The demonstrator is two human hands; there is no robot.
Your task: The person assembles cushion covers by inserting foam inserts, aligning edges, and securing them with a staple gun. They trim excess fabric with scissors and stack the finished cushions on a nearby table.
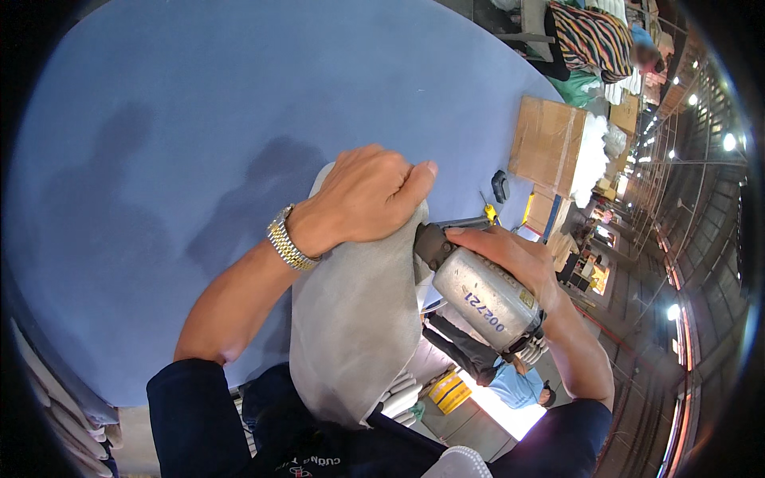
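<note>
Edge work now, apparently: left hand [370,195], fingers clenched, grips a curved grey fabric piece [355,295] over the broad blue worktop [183,95]; right hand [518,259], fingers grasping a silver cylindrical metal tool [482,299], wants steady alignment next.

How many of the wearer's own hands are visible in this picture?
2: the left hand lies over the grey cloth; the right hand grips the silver tool.
</note>
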